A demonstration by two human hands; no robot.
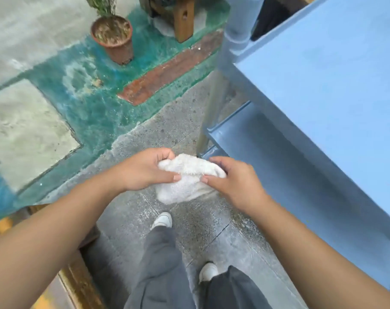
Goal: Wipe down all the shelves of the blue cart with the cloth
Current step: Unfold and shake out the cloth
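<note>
Fluffy white terry cloth is bunched between left hand and right hand, fingers pinching it — just beside the blue metal cart, not touching any shelf yet, so wiping looks unstarted.

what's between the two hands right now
In the head view, the white cloth spans the gap: the left hand pinches its left end and the right hand grips its right end, beside the blue cart.

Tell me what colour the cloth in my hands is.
White; the cloth shows clearly in the head view, gripped by the left hand and right hand.
</note>
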